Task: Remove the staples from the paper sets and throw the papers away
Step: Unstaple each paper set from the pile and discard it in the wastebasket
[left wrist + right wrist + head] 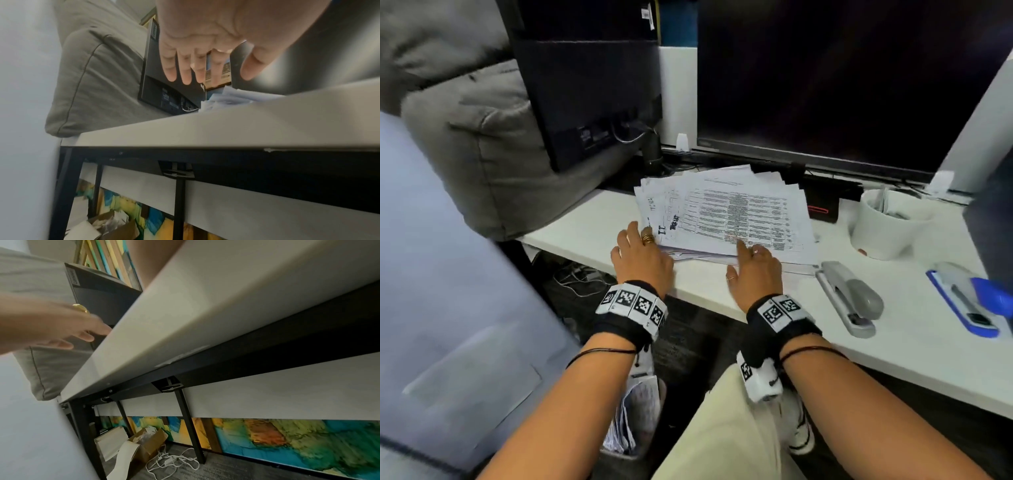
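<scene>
A fanned stack of printed papers [726, 216] lies on the white desk [592, 236] in front of the monitor. My left hand [643, 236] hovers with straight fingers at the stack's near left corner; the left wrist view shows this hand [205, 76] spread above the desk, holding nothing, just short of the papers [226, 97]. My right hand [746, 253] rests at the stack's near edge, its index finger laid on the top sheet. No staple is visible in any view.
A grey stapler [849, 298] and a blue stapler [969, 301] lie to the right of the stack. A white cup [890, 222] stands behind them. Two dark monitors [842, 78] close off the back. A bin holding papers [633, 421] sits under the desk by my knee.
</scene>
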The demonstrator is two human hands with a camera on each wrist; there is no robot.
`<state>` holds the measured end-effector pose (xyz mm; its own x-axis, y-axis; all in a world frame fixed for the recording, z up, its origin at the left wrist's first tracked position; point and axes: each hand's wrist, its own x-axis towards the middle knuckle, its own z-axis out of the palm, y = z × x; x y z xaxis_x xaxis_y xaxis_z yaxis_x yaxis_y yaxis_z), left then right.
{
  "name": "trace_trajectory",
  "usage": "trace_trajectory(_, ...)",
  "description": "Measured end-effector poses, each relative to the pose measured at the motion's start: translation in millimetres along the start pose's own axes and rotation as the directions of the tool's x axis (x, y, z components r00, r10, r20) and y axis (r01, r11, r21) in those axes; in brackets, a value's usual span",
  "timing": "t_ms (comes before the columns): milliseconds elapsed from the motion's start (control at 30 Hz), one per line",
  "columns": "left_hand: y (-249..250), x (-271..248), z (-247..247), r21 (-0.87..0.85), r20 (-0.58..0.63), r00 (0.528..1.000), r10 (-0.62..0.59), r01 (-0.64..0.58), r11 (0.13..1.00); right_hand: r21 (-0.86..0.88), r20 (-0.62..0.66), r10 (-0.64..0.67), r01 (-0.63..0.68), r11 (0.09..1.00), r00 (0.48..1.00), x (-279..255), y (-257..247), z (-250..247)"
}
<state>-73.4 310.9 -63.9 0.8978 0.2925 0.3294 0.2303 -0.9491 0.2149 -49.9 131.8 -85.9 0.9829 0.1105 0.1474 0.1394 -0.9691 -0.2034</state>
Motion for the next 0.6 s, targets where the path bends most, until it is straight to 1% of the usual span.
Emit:
trace_trajectory(33, 2.6, 2.8, -3.3, 0.001, -0.010, 1.000, 0.015, -0.015, 1.000, -0.026, -0.005, 0.002, -0.002, 1.000, 1.000, -1.1, -1.0, -0.9)
trace_trajectory(133, 5.3, 14.4, -10.2, 0.002, 0.073, 0.997, 0.003, -0.003, 1.000, -0.064, -0.037, -0.025, 0.023, 0.998, 0.999, -4.1, -0.8, -1.8)
trace_trajectory(200, 4.4, 22.0, -12.3, 0.011, 0.087, 0.996, -0.032, 0.031, 0.999, -0.009, -0.095, -0.055, 0.054, 0.998, 0.994, -3.5, 2.0, 1.8)
trace_trajectory(267, 8.8, 28.1, -12.8, -0.027, 0.050, 0.998, -0.036, 0.037, 0.999, 0.083, -0.143, -0.064, 0.076, 0.994, 0.988, -3.4, 2.6, 4.3)
trace_trajectory(300, 13.1, 30.0, -12.0, -0.048, 0.051, 0.998, -0.027, 0.030, 0.998, 0.115, -0.145, -0.063, 0.081, 0.990, 0.987, -4.3, 2.5, 4.2)
trace_trajectory(367, 20.9, 33.3, -6.7, -0.061, 0.136, 0.990, -0.023, 0.031, 0.998, 0.111, -0.112, -0.053, 0.066, 0.992, 0.992, -5.1, 1.0, 2.5)
trace_trajectory(433, 22.1, 34.2, 0.0, -0.118, 0.249, 0.966, -0.075, 0.107, 0.987, 0.103, -0.091, -0.014, 0.024, 0.994, 0.996, -6.9, 0.4, 0.5)
trace_trajectory(467, 20.7, 34.8, 2.2, -0.168, 0.286, 0.953, -0.102, 0.155, 0.974, 0.121, -0.095, 0.000, 0.011, 0.993, 0.995, -7.7, 0.4, -0.8)
trace_trajectory(500, 16.4, 34.7, 2.3, -0.218, 0.305, 0.945, -0.119, 0.191, 0.957, 0.134, -0.102, -0.007, 0.020, 0.991, 0.995, -6.2, -2.1, -0.7)
trace_trajectory(533, 16.2, 32.9, 2.1, -0.242, 0.321, 0.940, -0.114, 0.198, 0.950, 0.136, -0.101, -0.005, 0.018, 0.991, 0.995, -7.1, -2.3, -1.0)
trace_trajectory(600, 17.3, 26.8, -3.3, -0.244, 0.323, 0.943, -0.080, 0.164, 0.956, 0.129, -0.097, -0.005, 0.018, 0.992, 0.995, -9.8, -2.2, -2.5)
